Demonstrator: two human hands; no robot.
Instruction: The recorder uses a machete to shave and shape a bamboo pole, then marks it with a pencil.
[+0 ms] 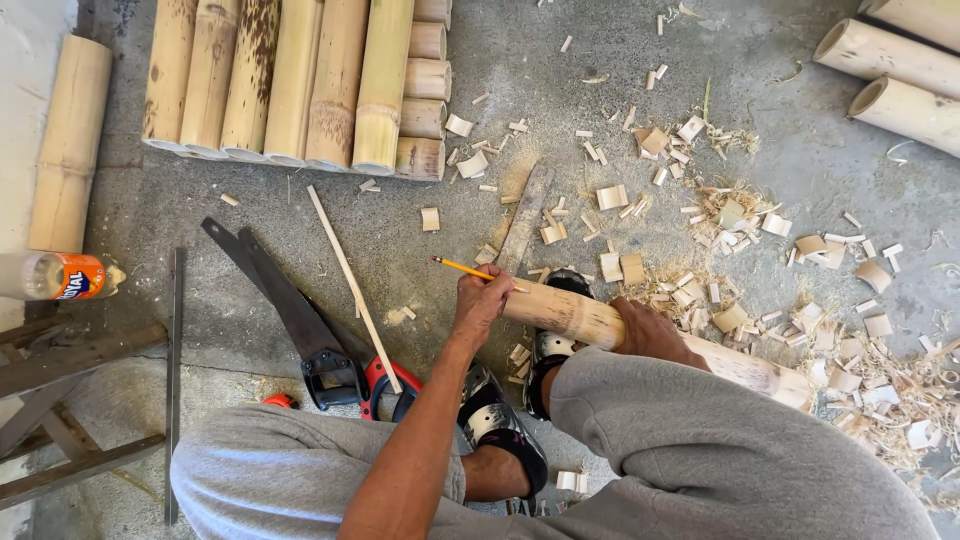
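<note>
Fingers point(488, 292) of the left hand point(478, 305) curled shut around a yellow pencil point(466, 268), tip pointing away to the left, hand resting on the near end of a bamboo pole point(580, 318). Right hand point(645, 333) wrapped over the top of the same pole further along, fingers closed on it, though partly hidden behind the knee. Pole lying across the lap and slanting down to the right, its far end point(775, 380) above the concrete floor point(800, 170), its left end just over a black-and-white shoe point(555, 345). Second shoe point(495, 420) below the left forearm. Grey trousers point(700, 450) filling the bottom of the view. Two handsaws on the floor to the left, a black-handled one point(300, 320) and a red-handled one point(375, 378) beside it, with a thin bamboo strip point(350, 280) laid across them. Stack of cut bamboo poles point(300, 80) at the upper left, one more point(68, 140) lying apart by the wall. Plastic bottle with an orange label point(60, 276) on its side at the left edge. Wooden frame point(60, 400) in the lower left corner. Shavings and chips point(720, 260) scattered thickly on the right, more poles point(890, 70) in the upper right corner.
</note>
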